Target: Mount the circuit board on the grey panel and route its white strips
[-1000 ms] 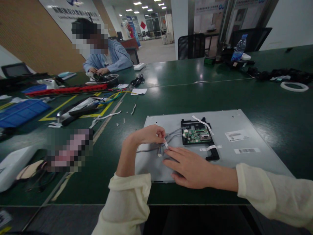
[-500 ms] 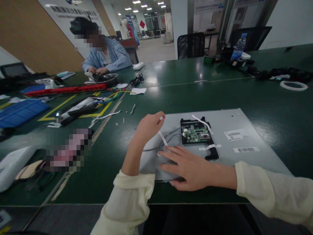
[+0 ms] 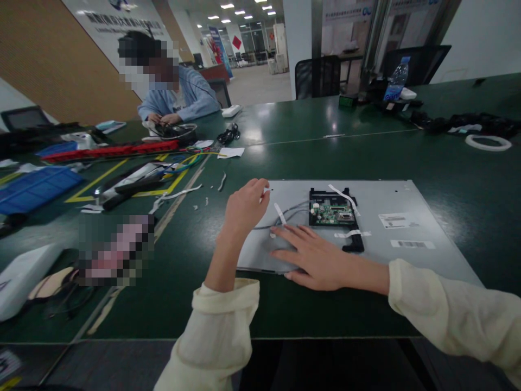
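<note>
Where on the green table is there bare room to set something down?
The green table has a wide free patch between the metal panel and the long seam beyond it. Another lies right of the panel, below the white ring. Crowded: the left side, with blue basket and red strip, and the panel's middle, with circuit board and right hand.

dim overall, bright ceiling lights (image 3: pixel 227 6) far back, glare on tabletop (image 3: pixel 293 125)
</note>
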Available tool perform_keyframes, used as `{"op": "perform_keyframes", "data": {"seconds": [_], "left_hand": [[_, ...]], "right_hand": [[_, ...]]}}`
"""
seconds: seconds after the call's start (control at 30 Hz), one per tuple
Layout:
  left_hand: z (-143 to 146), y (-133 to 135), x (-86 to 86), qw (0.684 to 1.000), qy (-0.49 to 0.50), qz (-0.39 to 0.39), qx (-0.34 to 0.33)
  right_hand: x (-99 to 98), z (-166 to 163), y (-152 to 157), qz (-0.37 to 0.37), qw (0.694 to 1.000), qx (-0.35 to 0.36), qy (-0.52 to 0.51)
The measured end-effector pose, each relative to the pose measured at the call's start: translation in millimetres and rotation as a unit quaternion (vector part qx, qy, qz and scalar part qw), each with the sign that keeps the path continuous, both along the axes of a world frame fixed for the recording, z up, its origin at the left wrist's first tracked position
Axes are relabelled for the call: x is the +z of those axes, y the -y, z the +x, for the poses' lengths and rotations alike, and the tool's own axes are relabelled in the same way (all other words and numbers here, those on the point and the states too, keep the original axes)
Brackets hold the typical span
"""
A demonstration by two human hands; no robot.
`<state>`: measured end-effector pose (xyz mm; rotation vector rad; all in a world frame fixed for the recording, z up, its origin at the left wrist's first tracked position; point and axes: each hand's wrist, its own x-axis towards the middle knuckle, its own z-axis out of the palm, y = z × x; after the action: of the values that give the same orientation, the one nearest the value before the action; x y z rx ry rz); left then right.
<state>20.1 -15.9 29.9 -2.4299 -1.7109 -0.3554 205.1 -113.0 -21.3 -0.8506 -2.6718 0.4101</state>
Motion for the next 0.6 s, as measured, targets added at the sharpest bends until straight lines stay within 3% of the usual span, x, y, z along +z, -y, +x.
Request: {"op": "perform_keyframes", "data": {"seconds": [0.27, 0.6], "left_hand": [[-1, 0, 0.3, 0.999, -0.03, -0.045, -0.003], [7, 1, -2.5, 0.993, -0.07, -0.079, -0.045]], "right_hand": [[-14.2, 24, -49, 0.016, 0.992, -0.127, 0.007], [-28.1, 82, -91, 0.014, 0.955, -0.292, 0.052]]}}
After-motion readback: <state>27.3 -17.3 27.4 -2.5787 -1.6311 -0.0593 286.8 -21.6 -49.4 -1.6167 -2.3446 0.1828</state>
